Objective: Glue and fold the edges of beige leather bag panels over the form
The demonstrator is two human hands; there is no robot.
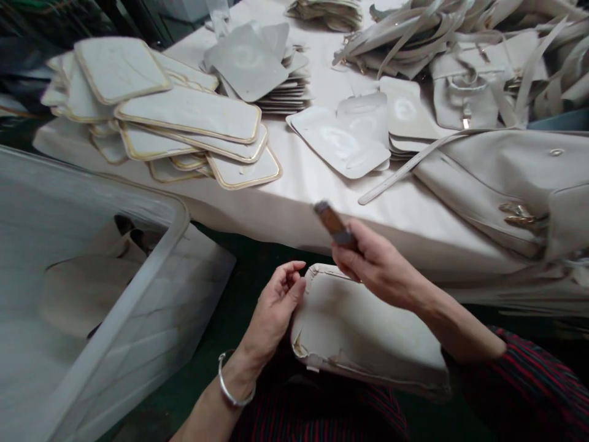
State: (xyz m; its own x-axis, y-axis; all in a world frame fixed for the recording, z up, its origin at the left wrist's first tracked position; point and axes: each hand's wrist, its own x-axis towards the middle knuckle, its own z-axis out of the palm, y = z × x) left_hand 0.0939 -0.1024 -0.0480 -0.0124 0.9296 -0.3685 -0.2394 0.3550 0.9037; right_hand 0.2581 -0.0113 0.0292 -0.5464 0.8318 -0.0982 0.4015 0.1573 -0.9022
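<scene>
On my lap lies a beige bag piece (368,325) with rounded corners and a folded, wrinkled edge, yellowish glue showing at its lower left corner. My left hand (276,301), wearing a silver bangle (230,387), is at its left edge. The fingers are curled and the thumb rests on the rim. Above the upper edge, my right hand (372,261) is closed around a short brown tool (334,222) with a dark metal-looking tip. The tool is blurred and partly hidden by the fingers, so its kind is unclear.
A cloth-covered table (304,202) stands ahead. It bears stacked glue-edged panels (188,113), grey plates (248,61), pale pieces (343,135), and a beige bag (497,178) with straps. At left is a translucent plastic bin (184,215) with beige pieces (87,288) inside.
</scene>
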